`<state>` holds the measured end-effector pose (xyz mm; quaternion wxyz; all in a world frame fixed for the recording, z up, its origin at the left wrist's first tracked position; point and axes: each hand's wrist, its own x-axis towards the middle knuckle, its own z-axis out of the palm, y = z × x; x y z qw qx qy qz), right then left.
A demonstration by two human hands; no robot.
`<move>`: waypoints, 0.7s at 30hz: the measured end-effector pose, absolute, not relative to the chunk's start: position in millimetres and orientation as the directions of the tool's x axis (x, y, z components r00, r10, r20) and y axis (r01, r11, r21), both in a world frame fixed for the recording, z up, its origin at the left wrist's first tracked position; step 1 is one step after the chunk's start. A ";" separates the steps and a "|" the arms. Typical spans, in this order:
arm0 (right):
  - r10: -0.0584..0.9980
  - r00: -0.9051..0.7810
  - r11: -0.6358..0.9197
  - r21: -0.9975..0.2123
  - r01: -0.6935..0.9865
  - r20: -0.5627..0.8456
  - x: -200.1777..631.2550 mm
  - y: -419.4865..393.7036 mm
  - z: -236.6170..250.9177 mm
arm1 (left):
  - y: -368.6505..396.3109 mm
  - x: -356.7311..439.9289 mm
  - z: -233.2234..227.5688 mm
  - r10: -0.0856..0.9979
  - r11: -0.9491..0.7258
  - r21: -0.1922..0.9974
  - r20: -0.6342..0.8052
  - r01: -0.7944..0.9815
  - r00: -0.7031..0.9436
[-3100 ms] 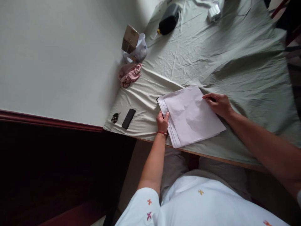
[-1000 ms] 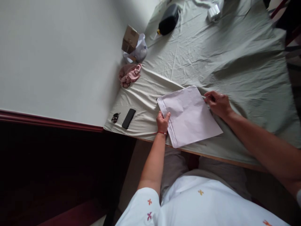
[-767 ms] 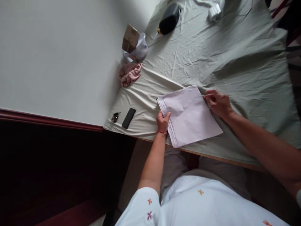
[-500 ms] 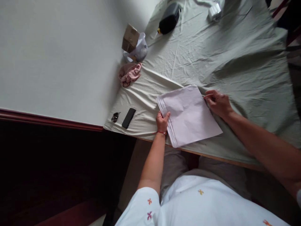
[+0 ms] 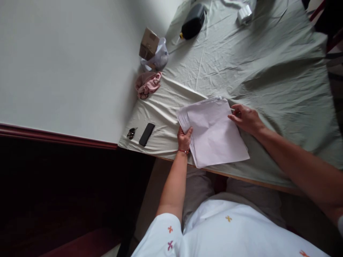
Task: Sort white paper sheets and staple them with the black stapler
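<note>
A stack of white paper sheets [image 5: 214, 132] lies at the table's near edge, its layers slightly fanned along the left side and uneven at the top. My left hand [image 5: 184, 138] grips the stack's left edge, thumb on top and fingers underneath. At the right edge is my right hand [image 5: 246, 118], its fingers curved and parted from the thumb. The thumb tip overlaps the paper's border; whether it presses on it I cannot tell. Nothing shows between those fingers.
A pale green cloth [image 5: 227, 60] with wrinkles covers the table. Left of the paper lie a black phone [image 5: 147, 134] and keys [image 5: 131, 133]. Farther off are pink fabric [image 5: 148, 85], a cardboard box [image 5: 149, 43], a plastic bag [image 5: 161, 55], a dark container [image 5: 193, 21] and a white packet [image 5: 244, 14].
The top sheets have shifted slightly left and the upper edge now looks less even. My right hand has moved a little left, its thumb now over the paper's edge.
</note>
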<state>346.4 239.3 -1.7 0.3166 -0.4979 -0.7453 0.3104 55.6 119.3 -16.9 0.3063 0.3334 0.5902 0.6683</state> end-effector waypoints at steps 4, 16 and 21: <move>0.950 -0.277 0.269 -0.826 0.495 0.143 347.2 237.7 0.5 | 117.2 56.3 -14.3 0.812 -0.112 0.994 0.086 -0.008 -0.577; 0.944 -0.302 0.259 -0.865 0.430 0.133 348.4 235.6 2.8 | 112.1 54.6 -8.0 0.834 -0.075 0.991 0.001 -0.111 -0.552; 0.936 -0.324 0.280 -0.852 0.442 0.140 347.7 237.3 0.3 | 111.5 53.2 -6.8 0.840 -0.091 0.988 0.009 -0.125 -0.543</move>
